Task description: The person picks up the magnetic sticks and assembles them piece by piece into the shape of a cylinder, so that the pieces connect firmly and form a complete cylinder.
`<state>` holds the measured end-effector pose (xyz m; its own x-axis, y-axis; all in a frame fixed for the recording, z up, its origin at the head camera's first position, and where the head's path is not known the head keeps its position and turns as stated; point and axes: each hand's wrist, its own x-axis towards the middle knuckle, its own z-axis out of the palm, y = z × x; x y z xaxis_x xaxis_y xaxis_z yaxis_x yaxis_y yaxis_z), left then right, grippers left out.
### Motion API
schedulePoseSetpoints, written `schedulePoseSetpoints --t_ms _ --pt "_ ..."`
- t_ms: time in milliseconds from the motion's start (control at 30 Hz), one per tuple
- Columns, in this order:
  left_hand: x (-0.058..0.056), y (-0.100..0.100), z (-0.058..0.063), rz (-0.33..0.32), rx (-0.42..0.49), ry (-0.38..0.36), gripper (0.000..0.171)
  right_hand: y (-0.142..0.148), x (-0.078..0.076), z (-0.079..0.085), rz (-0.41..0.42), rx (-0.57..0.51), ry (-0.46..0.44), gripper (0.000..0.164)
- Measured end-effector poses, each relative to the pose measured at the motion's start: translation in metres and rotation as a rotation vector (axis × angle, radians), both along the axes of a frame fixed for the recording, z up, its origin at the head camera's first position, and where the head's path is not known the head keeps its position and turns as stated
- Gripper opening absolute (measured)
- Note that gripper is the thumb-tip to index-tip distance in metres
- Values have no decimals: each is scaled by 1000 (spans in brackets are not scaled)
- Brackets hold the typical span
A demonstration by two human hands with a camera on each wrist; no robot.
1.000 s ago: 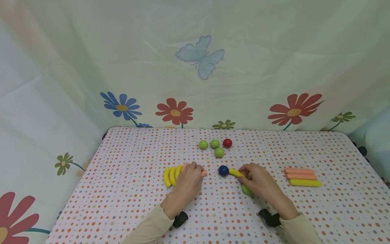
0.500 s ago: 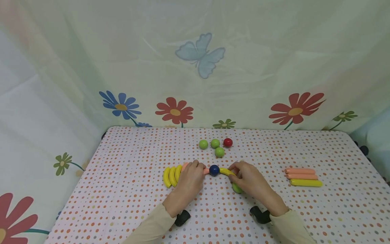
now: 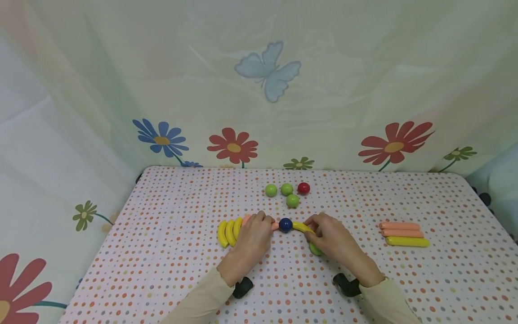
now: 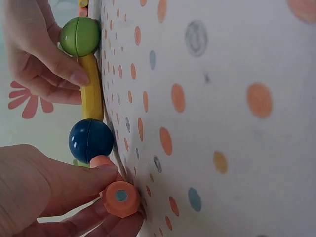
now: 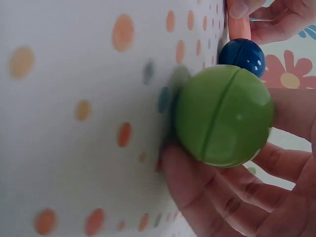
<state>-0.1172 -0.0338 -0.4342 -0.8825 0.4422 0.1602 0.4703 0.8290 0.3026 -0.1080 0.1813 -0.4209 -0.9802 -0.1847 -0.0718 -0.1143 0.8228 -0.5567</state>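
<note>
My left hand (image 3: 252,238) pinches a pink magnetic rod (image 4: 119,208) between thumb and fingers; a grey disc shows in its near end. At the rod's other end sits a dark blue ball (image 3: 285,225). From that ball a curved yellow magnetic rod (image 3: 300,227) runs to the right, pinched by my right hand (image 3: 337,238). A green ball (image 5: 224,116) is on the yellow rod's other end, partly covered by the right hand in the head view. Together they form one chain, low over the dotted tabletop.
Curved yellow rods (image 3: 229,232) lie side by side left of my left hand, with a pink piece (image 3: 246,218) beside them. Behind the hands are several loose balls: green balls (image 3: 292,200) and a red ball (image 3: 303,188). At right lie pink rods (image 3: 400,229) and a straight yellow rod (image 3: 407,242).
My right hand has moved left with the yellow rod and its two balls. The blue ball, apart from the pink rod at first, now meets its end. The left hand has barely shifted.
</note>
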Motion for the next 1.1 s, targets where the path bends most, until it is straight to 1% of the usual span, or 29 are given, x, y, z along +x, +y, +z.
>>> schedulePoseSetpoints --t_ms 233,433,500,567,667,733,800,833,933,1000,1100 --pt "1 1 2 5 -21 4 14 -4 -6 3 47 55 -11 21" --pt "0 1 1 3 -17 5 14 -4 -11 0 73 93 1 19" --pt "-1 1 1 -6 1 -1 14 -2 -11 1 79 100 -7 18" --pt "-1 1 1 -26 37 -17 14 0 -10 2 77 107 -19 19" --pt "-5 3 5 -63 95 -48 18 10 -7 5 61 122 -29 19" --pt "-9 7 8 -78 115 -68 24 19 -3 6 46 132 -36 20" --pt "-14 12 12 -92 109 -74 30 29 0 8 30 143 -47 22" --pt "-18 14 15 -97 100 -71 32 34 2 8 22 148 -58 23" --pt "-30 23 18 -140 61 -28 33 48 6 9 5 159 -87 25" --pt "-38 28 20 -177 9 14 34 55 9 9 -4 168 -105 26" --pt "-48 36 20 -224 -103 52 38 64 12 8 -11 171 -113 27"
